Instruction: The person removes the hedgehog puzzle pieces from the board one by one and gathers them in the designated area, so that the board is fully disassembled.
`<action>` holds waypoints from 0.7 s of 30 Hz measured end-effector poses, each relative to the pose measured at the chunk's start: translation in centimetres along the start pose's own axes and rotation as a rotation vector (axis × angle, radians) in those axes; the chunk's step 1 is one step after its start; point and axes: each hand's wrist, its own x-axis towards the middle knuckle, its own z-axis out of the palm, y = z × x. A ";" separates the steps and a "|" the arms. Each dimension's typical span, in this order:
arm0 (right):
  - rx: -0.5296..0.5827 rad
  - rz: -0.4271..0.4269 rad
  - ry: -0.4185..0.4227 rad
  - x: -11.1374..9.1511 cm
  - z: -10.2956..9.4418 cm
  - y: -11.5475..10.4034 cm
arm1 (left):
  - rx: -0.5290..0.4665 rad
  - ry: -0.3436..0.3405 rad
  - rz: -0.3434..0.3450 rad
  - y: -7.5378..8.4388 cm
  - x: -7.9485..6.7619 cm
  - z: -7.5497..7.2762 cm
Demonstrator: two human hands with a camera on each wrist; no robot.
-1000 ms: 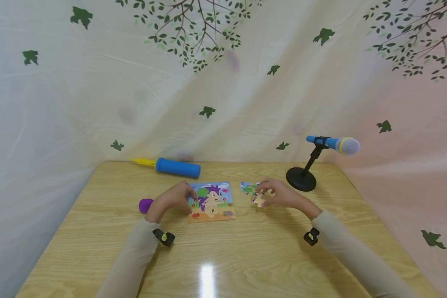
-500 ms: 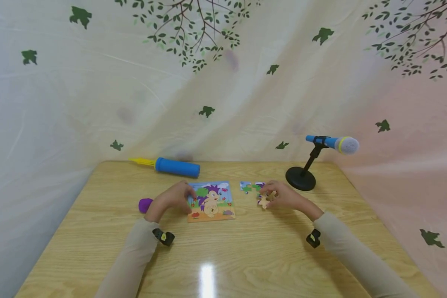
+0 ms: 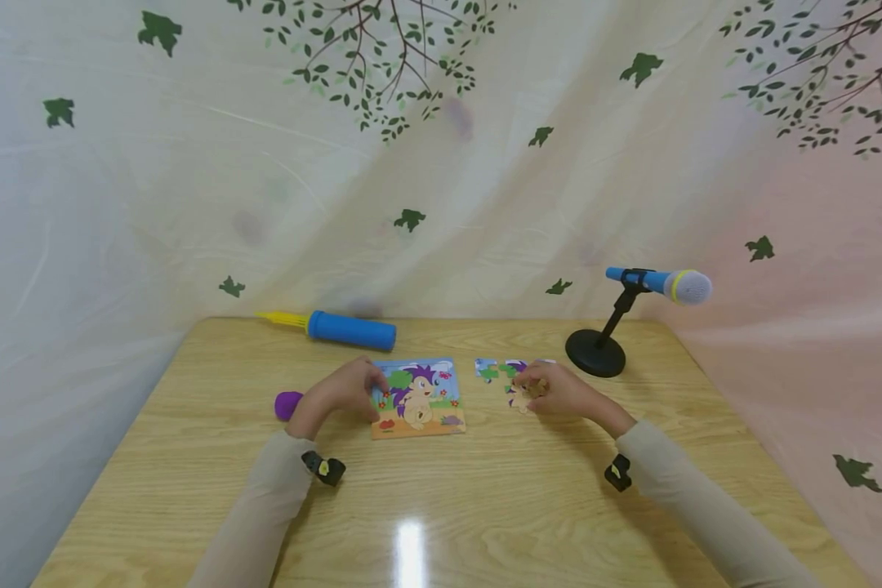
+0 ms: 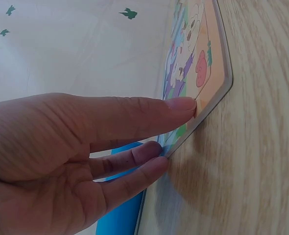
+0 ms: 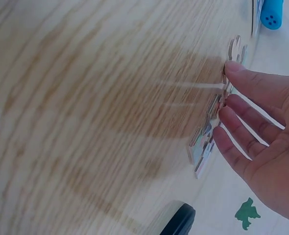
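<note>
A picture board (image 3: 416,400) with a purple-haired hedgehog lies flat on the table. My left hand (image 3: 343,390) is at its left edge; in the left wrist view the nearly straight thumb (image 4: 181,104) rests on that edge and the fingertips touch it lower down. Right of the board lie several jigsaw puzzle pieces (image 3: 487,369), some joined. My right hand (image 3: 562,390) is over the nearer ones, thumb and forefinger either side of a beige and purple puzzle piece (image 3: 518,398). Its other fingertips (image 5: 223,137) lie against further pieces; the palm hides part of the group.
A blue pump (image 3: 351,330) with a yellow nozzle lies behind the board. A purple round object (image 3: 288,405) is beside my left wrist. Behind my right hand stands a blue toy microphone (image 3: 657,283) on a black round base (image 3: 595,354). A patterned cloth (image 3: 441,180) hangs behind the table.
My right hand and the puzzle piece at its fingertips have shifted slightly right, mostly during the first half second. My left hand and the picture board keep their places.
</note>
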 end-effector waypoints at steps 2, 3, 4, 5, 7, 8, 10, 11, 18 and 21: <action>0.001 0.001 -0.001 0.0 0.0 0.0 | -0.001 -0.003 -0.003 0.0 0.0 0.0; -0.001 0.001 -0.001 0.0 0.0 0.0 | -0.001 -0.005 -0.003 0.1 0.0 0.0; 0.001 0.003 0.000 0.0 0.0 0.1 | -0.001 -0.005 -0.002 0.1 0.0 0.0; 0.004 0.003 0.001 -0.1 0.0 0.1 | -0.006 -0.006 -0.007 0.1 0.1 0.0; 0.009 0.004 0.003 -0.1 0.0 0.1 | -0.011 -0.003 -0.007 0.1 0.1 -0.1; 0.013 0.003 0.004 -0.1 0.0 0.1 | -0.013 -0.003 -0.007 0.1 0.0 -0.1; 0.018 0.004 0.006 -0.1 0.0 0.1 | -0.014 -0.001 -0.013 0.1 0.0 -0.1; 0.017 0.002 0.006 -0.2 0.0 0.1 | -0.012 0.000 -0.012 0.1 0.0 -0.1; -0.002 0.002 0.010 -0.2 0.0 0.0 | -0.004 0.002 -0.006 0.1 0.1 0.0; 0.002 0.015 0.006 -0.3 0.0 0.0 | -0.007 0.001 -0.004 0.1 0.1 -0.1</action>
